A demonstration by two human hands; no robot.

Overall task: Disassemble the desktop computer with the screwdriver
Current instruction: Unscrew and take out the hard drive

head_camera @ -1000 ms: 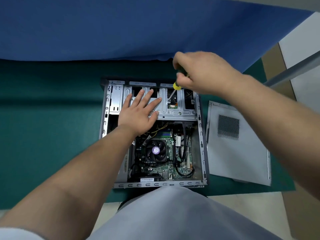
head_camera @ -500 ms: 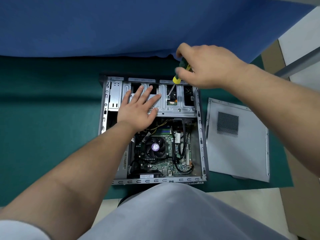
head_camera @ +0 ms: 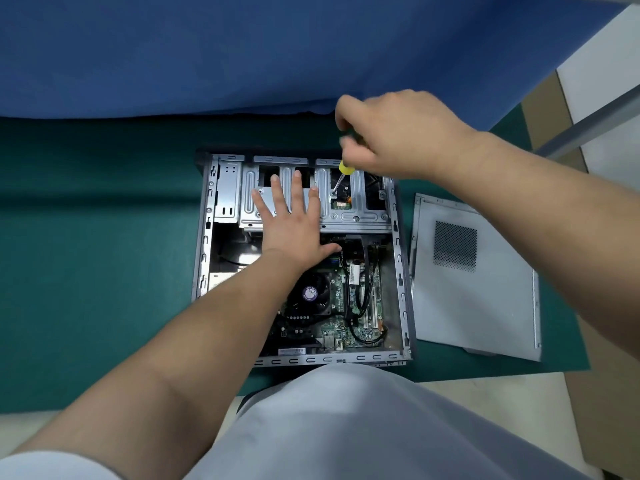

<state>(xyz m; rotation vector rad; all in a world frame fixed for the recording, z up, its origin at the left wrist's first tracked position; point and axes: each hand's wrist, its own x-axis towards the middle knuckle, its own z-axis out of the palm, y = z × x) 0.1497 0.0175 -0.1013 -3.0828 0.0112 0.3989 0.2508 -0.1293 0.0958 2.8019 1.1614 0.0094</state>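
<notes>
An open desktop computer case [head_camera: 401,271] lies flat on a green mat, its motherboard and black CPU fan [head_camera: 311,294] exposed. A silver drive cage [head_camera: 360,202] spans the case's far end. My left hand [head_camera: 294,220] rests flat on that cage, fingers spread. My right hand [head_camera: 398,133] grips a screwdriver [head_camera: 344,168] with a green and yellow handle. Its tip stands on a screw in the cage, right of my left hand.
The removed grey side panel [head_camera: 485,299] with a mesh vent lies right of the case on the green mat [head_camera: 86,254]. A blue cloth [head_camera: 207,46] hangs behind. My pale trouser leg [head_camera: 346,427] is at the mat's near edge.
My left hand has spread wider on the drive cage, with the thumb now down over the motherboard. The right hand still holds the screwdriver at the same screw, its fingers shifted on the handle.
</notes>
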